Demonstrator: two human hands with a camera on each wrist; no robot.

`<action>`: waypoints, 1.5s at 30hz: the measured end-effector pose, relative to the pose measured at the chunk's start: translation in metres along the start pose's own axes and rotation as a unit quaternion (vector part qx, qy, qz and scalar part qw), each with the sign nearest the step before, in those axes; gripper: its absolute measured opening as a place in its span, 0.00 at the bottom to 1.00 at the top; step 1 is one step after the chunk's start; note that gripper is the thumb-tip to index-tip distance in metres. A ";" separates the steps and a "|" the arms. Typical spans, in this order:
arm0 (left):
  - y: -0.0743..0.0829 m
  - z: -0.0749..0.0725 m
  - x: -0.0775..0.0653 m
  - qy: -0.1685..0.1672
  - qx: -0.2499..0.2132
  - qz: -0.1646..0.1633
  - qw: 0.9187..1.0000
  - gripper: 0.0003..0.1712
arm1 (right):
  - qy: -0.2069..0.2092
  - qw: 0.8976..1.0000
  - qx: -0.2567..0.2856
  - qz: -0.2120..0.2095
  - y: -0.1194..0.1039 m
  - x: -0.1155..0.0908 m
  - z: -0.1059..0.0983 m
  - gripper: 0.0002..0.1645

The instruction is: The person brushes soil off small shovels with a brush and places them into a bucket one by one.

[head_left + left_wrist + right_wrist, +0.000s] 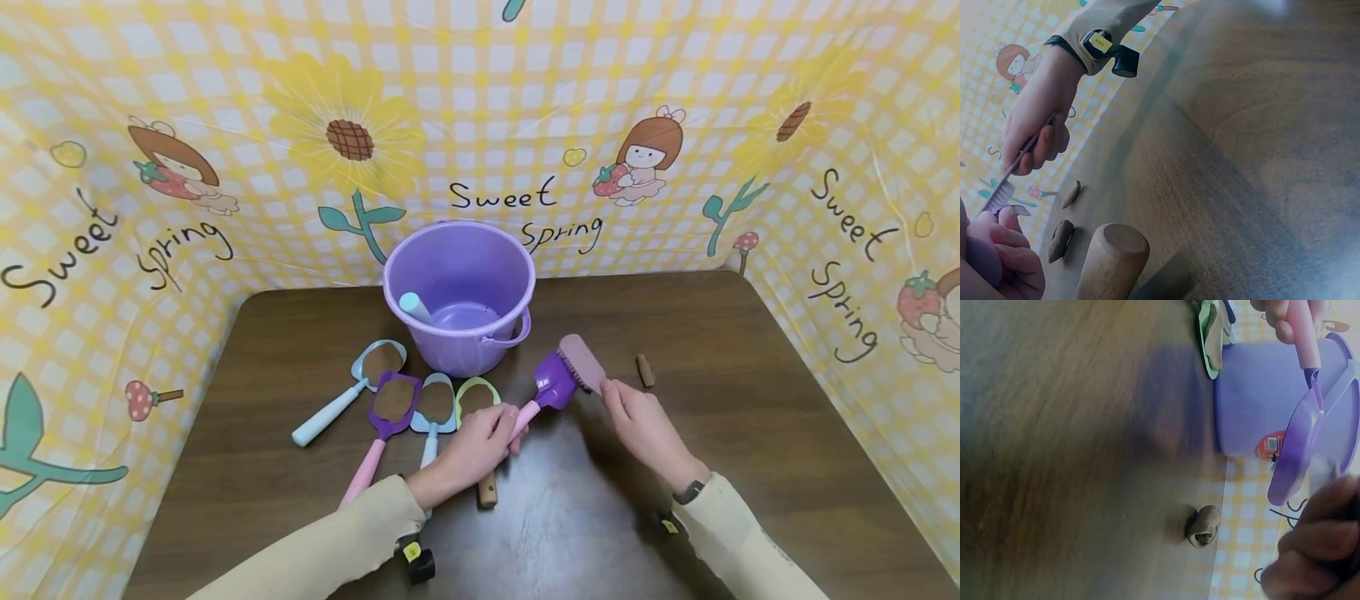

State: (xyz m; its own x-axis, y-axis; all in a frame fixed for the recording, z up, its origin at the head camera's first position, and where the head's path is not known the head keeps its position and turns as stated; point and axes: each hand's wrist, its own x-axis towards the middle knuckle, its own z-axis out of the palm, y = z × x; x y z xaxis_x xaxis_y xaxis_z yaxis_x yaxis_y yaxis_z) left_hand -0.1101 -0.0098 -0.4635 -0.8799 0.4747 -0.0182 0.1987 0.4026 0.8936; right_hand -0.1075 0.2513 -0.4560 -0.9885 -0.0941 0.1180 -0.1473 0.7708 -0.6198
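Observation:
My left hand [480, 443] grips the pink handle of a small toy shovel [553, 382] with a purple blade, held up over the table. The thumb and fingers of my right hand [651, 427] pinch a dusty-pink brush [582, 357]. Its bristles meet the shovel's blade at the far edge. In the right wrist view the purple blade [1300, 450] hangs in front of the bucket, and my right fingers [1316, 544] hide most of the brush. Below my left hand lies a green-rimmed shovel [460, 402] with a wooden handle [487, 490], partly covered by that hand.
A purple bucket [457, 350] stands at the back, with a light blue handle [414, 307] inside. Left of my hands lie a purple shovel [386, 427] and light blue shovels [330, 414], with brown material in their heads. A brown lump [645, 371] lies at the right.

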 end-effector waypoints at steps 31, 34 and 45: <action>0.002 -0.002 0.001 -0.014 -0.087 -0.017 0.996 0.21 | -0.031 0.999 0.009 -0.010 0.007 0.002 0.007 0.26; 0.010 -0.006 0.000 -0.010 -0.084 -0.013 0.996 0.20 | -0.015 1.000 0.003 -0.001 0.010 0.002 0.004 0.26; 0.038 -0.024 -0.008 0.008 -0.051 0.055 0.997 0.16 | 0.032 0.998 0.012 0.054 0.022 -0.005 0.002 0.28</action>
State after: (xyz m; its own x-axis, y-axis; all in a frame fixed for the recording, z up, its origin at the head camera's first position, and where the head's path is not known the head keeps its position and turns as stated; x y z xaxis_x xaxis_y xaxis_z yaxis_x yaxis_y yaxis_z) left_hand -0.1055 -0.0169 -0.4185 -0.8622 0.4986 0.0894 0.2503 0.2659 0.9309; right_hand -0.1056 0.2674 -0.4712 -0.9947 0.0303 0.0986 -0.0413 0.7585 -0.6503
